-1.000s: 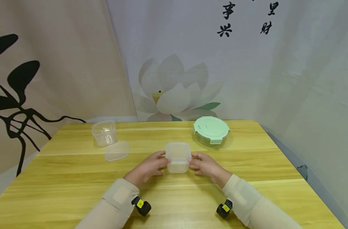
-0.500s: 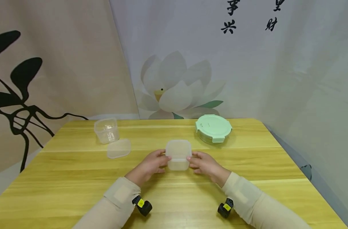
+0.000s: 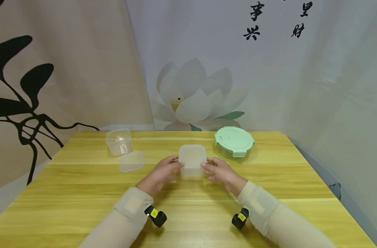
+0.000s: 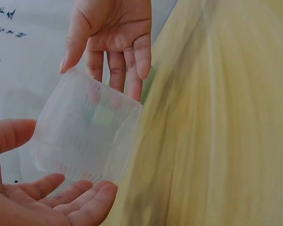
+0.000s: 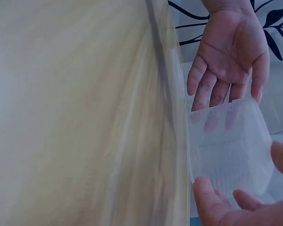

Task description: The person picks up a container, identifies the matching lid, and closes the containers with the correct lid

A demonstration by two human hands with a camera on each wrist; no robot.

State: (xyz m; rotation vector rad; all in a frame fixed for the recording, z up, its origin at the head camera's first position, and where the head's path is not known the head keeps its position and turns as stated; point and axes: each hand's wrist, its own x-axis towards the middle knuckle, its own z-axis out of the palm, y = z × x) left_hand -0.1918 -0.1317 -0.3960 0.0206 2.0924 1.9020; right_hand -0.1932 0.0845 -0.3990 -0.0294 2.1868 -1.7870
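Observation:
A small square translucent plastic food container (image 3: 192, 163) with a whitish lid is between both hands, close over the table. My left hand (image 3: 162, 174) grips its left side, thumb at the lid's edge and fingers along the wall. On the opposite side my right hand (image 3: 224, 174) holds it the same way. In the left wrist view the ribbed bottom of the container (image 4: 85, 127) shows, with the left fingers (image 4: 92, 200) under its lower edge. The right wrist view shows the container (image 5: 226, 150) between the two hands as well.
At the back left stands an uncovered clear square container (image 3: 119, 142), with a flat translucent lid (image 3: 131, 162) lying just in front of it. A round glass container with a mint-green clip lid (image 3: 234, 140) sits at the back right of the wooden table (image 3: 194, 220).
Both hands have moved the container a little up and away from the body, still holding it by its two sides. The head view has shifted slightly.

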